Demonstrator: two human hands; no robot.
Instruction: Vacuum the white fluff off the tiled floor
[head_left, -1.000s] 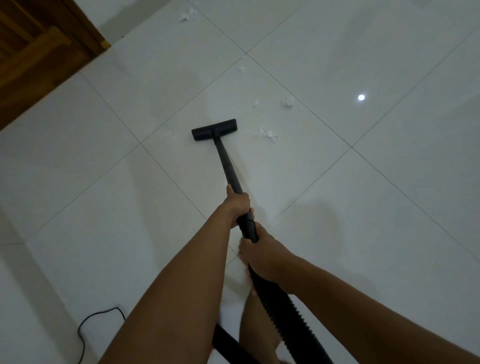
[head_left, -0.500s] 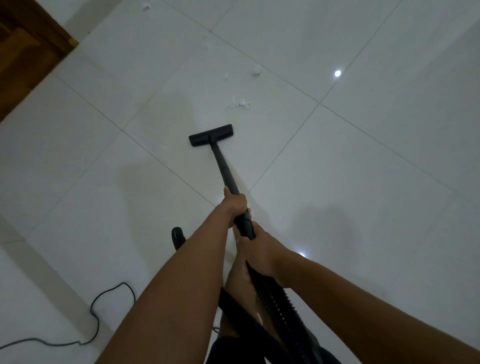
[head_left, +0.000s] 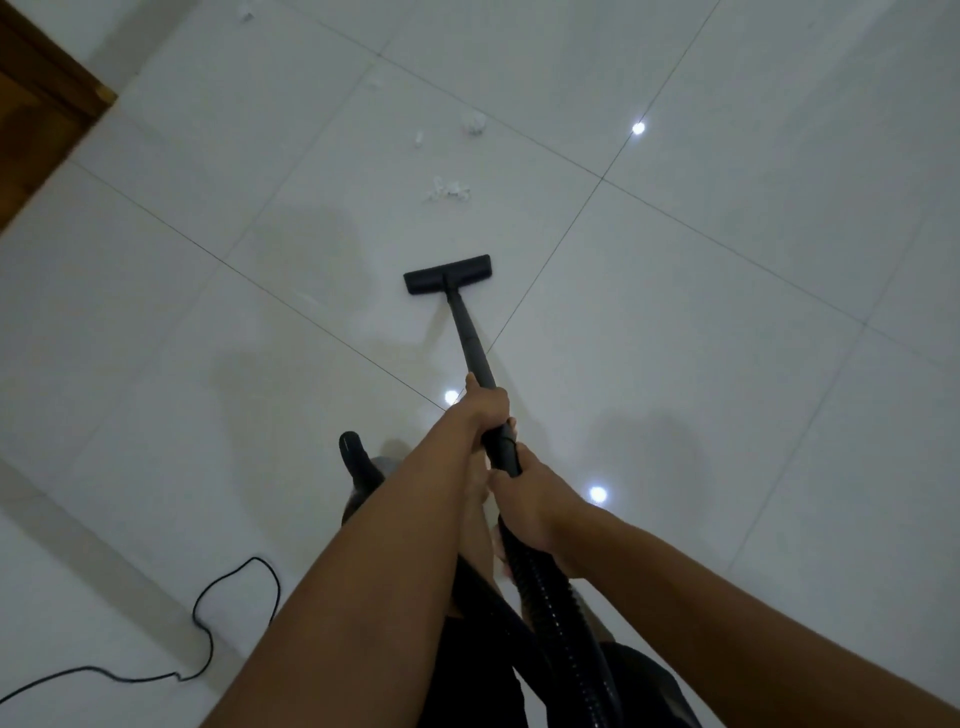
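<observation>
Black rigid vacuum wand (head_left: 470, 338): stiff, likely light; my left grip (head_left: 485, 402) and right grip (head_left: 530, 499) both curl round its upper end.

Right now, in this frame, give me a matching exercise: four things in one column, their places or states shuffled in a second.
1 floor nozzle
2 power cord
3 left hand
4 right hand

A looped on the tiles, lower left
B grips the wand nearest the nozzle
C grips where wand meets corrugated hose
D flat on the tiles, short of the white fluff

Pairs: 1-D, 2-A, 3-B, 4-C
</observation>
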